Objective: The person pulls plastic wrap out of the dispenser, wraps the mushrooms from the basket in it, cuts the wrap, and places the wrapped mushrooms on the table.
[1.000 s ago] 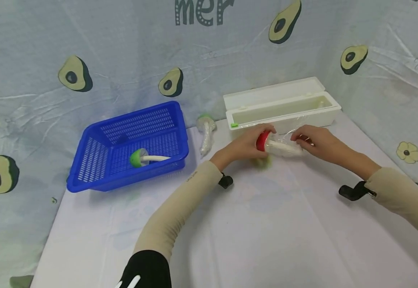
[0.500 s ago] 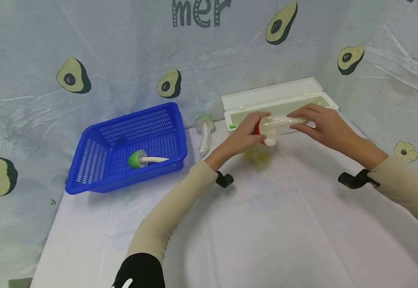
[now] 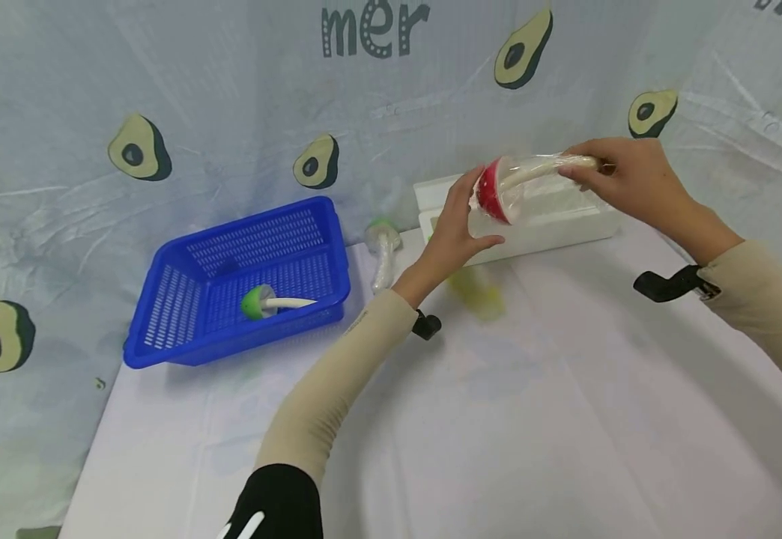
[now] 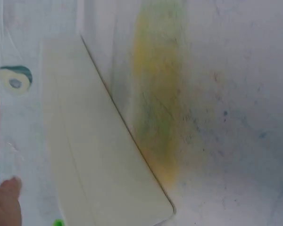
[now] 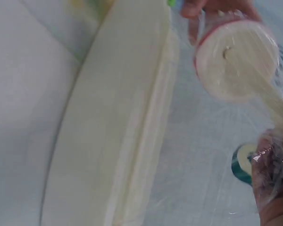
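Note:
In the head view a toy mushroom (image 3: 490, 193) with a red cap and pale stem, wrapped in clear plastic, is raised in front of the long white box (image 3: 546, 233). My right hand (image 3: 643, 180) pinches its stem end through the crinkled wrap. At the cap, my left hand (image 3: 448, 233) has its fingers extended along the red edge, while its thumb stretches away below. The right wrist view shows the cap's pale underside and the stem (image 5: 269, 99) under the film. Only fingertips of the left hand (image 4: 4, 202) enter the left wrist view.
A blue mesh basket (image 3: 263, 333) stands at left, holding a green-capped toy mushroom (image 3: 254, 301). Another green-capped mushroom (image 3: 383, 254), wrapped in plastic, lies between basket and box. The box's lid is raised against the avocado-print cloth (image 3: 229, 75) behind the white tabletop (image 3: 499, 434).
Both hands have lifted the wrapped mushroom up from near the table to before the box. The right hand has moved onto the stem; the left hand's grip on the cap has loosened.

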Demonstrator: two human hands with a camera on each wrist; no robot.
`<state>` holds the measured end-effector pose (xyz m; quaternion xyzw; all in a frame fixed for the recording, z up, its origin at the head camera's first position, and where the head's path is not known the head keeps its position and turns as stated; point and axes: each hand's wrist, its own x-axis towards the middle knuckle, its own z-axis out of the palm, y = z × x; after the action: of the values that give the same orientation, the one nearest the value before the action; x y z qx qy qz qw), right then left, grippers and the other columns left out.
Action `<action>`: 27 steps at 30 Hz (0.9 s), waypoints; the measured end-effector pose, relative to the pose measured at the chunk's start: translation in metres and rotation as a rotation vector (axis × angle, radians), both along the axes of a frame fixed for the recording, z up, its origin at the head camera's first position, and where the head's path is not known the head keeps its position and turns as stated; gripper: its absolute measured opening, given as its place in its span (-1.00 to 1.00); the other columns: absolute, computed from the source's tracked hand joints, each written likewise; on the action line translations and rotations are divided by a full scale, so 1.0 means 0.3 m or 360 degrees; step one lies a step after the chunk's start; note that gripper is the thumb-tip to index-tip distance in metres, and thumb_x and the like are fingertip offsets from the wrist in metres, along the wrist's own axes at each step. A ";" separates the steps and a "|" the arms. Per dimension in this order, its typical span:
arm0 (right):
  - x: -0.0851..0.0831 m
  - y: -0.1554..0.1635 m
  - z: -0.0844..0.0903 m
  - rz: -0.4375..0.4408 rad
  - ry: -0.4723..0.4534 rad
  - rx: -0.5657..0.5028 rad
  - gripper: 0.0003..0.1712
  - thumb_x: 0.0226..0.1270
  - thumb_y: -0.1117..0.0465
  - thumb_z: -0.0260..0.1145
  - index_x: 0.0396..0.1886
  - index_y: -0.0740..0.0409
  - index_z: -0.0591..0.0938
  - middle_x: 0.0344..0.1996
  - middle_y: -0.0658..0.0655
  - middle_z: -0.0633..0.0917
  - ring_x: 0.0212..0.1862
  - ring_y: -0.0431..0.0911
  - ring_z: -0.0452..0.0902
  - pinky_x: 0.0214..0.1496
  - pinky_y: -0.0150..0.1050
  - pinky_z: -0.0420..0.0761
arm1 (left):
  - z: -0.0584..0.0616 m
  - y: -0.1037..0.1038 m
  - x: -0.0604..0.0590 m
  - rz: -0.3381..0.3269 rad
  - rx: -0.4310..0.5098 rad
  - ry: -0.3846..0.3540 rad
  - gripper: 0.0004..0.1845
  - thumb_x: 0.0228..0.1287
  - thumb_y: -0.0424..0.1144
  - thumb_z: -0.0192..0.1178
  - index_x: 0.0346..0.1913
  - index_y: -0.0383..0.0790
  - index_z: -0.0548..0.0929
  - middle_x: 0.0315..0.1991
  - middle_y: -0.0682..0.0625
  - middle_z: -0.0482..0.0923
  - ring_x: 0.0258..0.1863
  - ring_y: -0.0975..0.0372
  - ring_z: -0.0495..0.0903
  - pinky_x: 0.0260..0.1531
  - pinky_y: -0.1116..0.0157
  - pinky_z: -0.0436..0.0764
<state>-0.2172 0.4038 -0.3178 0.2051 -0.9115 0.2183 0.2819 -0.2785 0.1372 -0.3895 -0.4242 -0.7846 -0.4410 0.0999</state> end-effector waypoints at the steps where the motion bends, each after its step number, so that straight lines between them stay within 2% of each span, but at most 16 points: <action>1: -0.005 0.011 0.006 0.0001 -0.0048 -0.0011 -0.70 0.38 0.15 0.43 0.01 0.20 0.76 -0.38 0.21 0.79 -0.46 -0.63 0.40 -0.33 -0.62 0.35 | -0.006 0.003 -0.012 -0.0023 0.0028 -0.0026 0.10 0.13 -0.38 0.51 0.60 -0.21 -0.02 0.55 -0.13 0.09 0.47 0.18 0.26 0.37 0.37 0.36; 3: -0.014 0.028 0.019 0.0000 -0.0149 -0.0014 -0.69 0.43 0.09 0.39 0.02 0.18 0.76 -0.41 0.20 0.79 -0.44 -0.69 0.43 -0.32 -0.63 0.38 | -0.013 0.009 -0.030 -0.0043 0.0080 -0.0054 0.00 0.21 -0.44 0.43 0.60 -0.20 0.04 0.52 -0.13 0.18 0.33 0.18 0.47 0.25 0.39 0.49; 6: -0.028 0.049 0.032 -0.0017 -0.0229 0.0031 -0.67 0.46 0.03 0.35 0.04 0.14 0.76 -0.45 0.18 0.79 -0.47 -0.65 0.45 -0.35 -0.57 0.39 | -0.014 0.018 -0.043 -0.0005 0.0154 -0.0113 -0.22 0.31 -0.47 0.32 0.52 -0.23 0.20 0.40 -0.15 0.38 0.05 0.17 0.68 0.09 0.46 0.58; 11: -0.046 0.068 0.062 -0.0081 -0.0315 0.0075 -0.62 0.49 -0.01 0.31 0.09 0.14 0.74 -0.42 0.21 0.80 -0.47 -0.66 0.43 -0.34 -0.54 0.39 | -0.002 0.017 -0.047 0.0106 0.0156 -0.0156 -0.53 0.33 -0.41 0.34 0.24 -0.33 0.47 0.14 -0.14 0.64 -0.11 0.23 0.73 -0.03 0.50 0.61; 15: -0.053 0.085 0.083 -0.0152 -0.0394 0.0067 -0.54 0.51 -0.05 0.27 0.15 0.18 0.71 -0.36 0.27 0.79 -0.46 -0.67 0.39 -0.39 -0.51 0.38 | 0.020 -0.003 -0.055 0.0048 0.0083 -0.0100 -0.84 0.37 -0.42 0.30 -0.04 -0.34 0.64 -0.12 -0.13 0.74 -0.16 0.19 0.72 -0.09 0.50 0.61; 17: -0.055 0.091 0.086 -0.0167 -0.0421 0.0054 -0.53 0.51 -0.05 0.27 0.16 0.20 0.70 -0.36 0.25 0.79 -0.45 -0.64 0.40 -0.41 -0.50 0.38 | 0.030 -0.015 -0.061 -0.0011 0.0034 -0.0101 -0.95 0.40 -0.45 0.25 -0.14 -0.33 0.66 -0.18 -0.13 0.74 -0.15 0.18 0.67 -0.08 0.49 0.58; 19: -0.056 0.092 0.086 -0.0172 -0.0447 0.0031 -0.53 0.50 -0.06 0.28 0.17 0.19 0.70 -0.40 0.13 0.79 -0.45 -0.62 0.43 -0.41 -0.52 0.39 | 0.041 -0.024 -0.060 -0.0092 0.0003 -0.0214 -0.95 0.44 -0.46 0.18 -0.15 -0.31 0.63 -0.13 -0.12 0.73 -0.10 0.17 0.64 -0.04 0.46 0.57; 22: -0.057 0.090 0.084 -0.0148 -0.0466 -0.0042 -0.53 0.48 -0.05 0.31 0.16 0.18 0.70 -0.48 -0.21 0.73 -0.44 -0.59 0.48 -0.38 -0.54 0.40 | 0.048 -0.029 -0.054 -0.0215 0.0048 -0.0521 -0.99 0.47 -0.42 0.12 -0.14 -0.30 0.53 -0.06 -0.11 0.68 0.01 0.14 0.60 0.04 0.39 0.56; 25: -0.059 0.087 0.084 -0.0119 -0.0456 -0.0098 -0.54 0.48 -0.04 0.32 0.16 0.17 0.70 -0.52 -0.49 0.61 -0.44 -0.59 0.51 -0.34 -0.57 0.41 | 0.045 -0.023 -0.050 -0.0337 0.0279 -0.0868 -0.91 0.50 -0.40 0.13 -0.17 -0.28 0.43 -0.08 -0.09 0.64 0.03 0.08 0.61 0.09 0.28 0.59; 27: -0.059 0.086 0.084 -0.0092 -0.0452 -0.0121 -0.55 0.48 -0.03 0.32 0.16 0.18 0.70 -0.52 -0.54 0.58 -0.43 -0.58 0.53 -0.32 -0.57 0.41 | 0.044 -0.018 -0.052 -0.0396 0.0465 -0.0989 -0.85 0.46 -0.44 0.18 -0.18 -0.24 0.39 -0.15 -0.06 0.63 -0.05 0.08 0.63 0.09 0.23 0.62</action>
<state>-0.2350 0.4295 -0.2926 0.1349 -0.9388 0.2712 0.1639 -0.2942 0.1319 -0.3764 -0.3433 -0.6486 -0.6651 -0.1381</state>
